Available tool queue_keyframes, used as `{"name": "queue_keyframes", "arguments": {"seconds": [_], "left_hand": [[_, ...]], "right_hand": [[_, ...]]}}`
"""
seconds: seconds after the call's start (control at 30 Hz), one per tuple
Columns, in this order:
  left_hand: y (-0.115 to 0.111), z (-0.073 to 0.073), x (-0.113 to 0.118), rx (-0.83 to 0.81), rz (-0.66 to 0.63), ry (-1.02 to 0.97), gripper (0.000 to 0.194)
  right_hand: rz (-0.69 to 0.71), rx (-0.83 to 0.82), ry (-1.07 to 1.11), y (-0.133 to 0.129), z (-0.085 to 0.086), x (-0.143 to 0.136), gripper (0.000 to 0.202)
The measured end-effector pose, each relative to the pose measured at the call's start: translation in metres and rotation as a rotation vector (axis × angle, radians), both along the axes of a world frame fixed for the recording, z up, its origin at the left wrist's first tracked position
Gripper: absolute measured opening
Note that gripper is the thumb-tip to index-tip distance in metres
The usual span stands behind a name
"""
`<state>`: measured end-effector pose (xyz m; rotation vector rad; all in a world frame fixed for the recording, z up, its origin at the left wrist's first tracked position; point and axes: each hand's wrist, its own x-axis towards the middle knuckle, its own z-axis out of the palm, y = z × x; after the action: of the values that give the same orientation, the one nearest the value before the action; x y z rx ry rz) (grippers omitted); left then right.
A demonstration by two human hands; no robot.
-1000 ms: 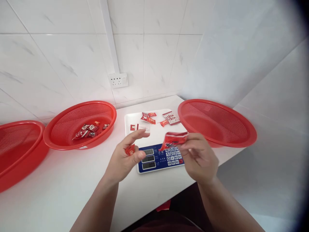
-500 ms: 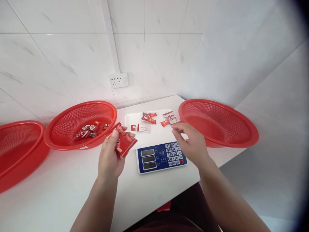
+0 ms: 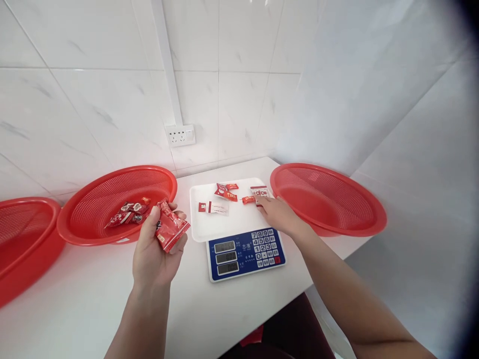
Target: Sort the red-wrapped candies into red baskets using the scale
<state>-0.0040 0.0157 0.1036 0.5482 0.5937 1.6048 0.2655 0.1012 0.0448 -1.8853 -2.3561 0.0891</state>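
Note:
My left hand (image 3: 159,254) is closed round several red packets (image 3: 170,229), palm up, in front of the middle basket. My right hand (image 3: 279,214) reaches over the right side of the white scale tray (image 3: 209,229), its fingertips at a white-and-red packet (image 3: 261,191) and partly covering it; whether they grip it cannot be made out. A small red packet (image 3: 248,200) lies just left of those fingertips. Further left on the tray are a few red packets (image 3: 226,192), a clear-and-white packet (image 3: 219,207) and a small red one (image 3: 202,207).
The scale's blue keypad panel (image 3: 245,254) faces me. A red basket (image 3: 82,209) with several packets stands left of the scale, another red basket (image 3: 26,249) at the far left. A third red basket (image 3: 322,199) stands right, close to my right forearm. A wall socket (image 3: 180,135) is behind.
My right hand has moved forward and left to the white-and-red packet. My left hand has drawn back left with its packets, away from the tray. The view has shifted slightly.

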Motion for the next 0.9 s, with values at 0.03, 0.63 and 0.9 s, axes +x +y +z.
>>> {"name": "queue_keyframes", "arguments": {"seconds": [0.03, 0.63, 0.9], "left_hand": [[0.0, 0.0, 0.0, 0.0, -0.005, -0.002, 0.016], [-0.003, 0.003, 0.002, -0.014, 0.028, -0.011, 0.02], [-0.003, 0.002, 0.002, -0.005, 0.045, -0.046, 0.017]], "right_hand": [[0.007, -0.005, -0.014, -0.006, 0.004, -0.002, 0.047], [0.331, -0.151, 0.106, 0.03, 0.012, -0.059, 0.048], [0.504, -0.137, 0.132, 0.007, 0.008, -0.079, 0.052]]}}
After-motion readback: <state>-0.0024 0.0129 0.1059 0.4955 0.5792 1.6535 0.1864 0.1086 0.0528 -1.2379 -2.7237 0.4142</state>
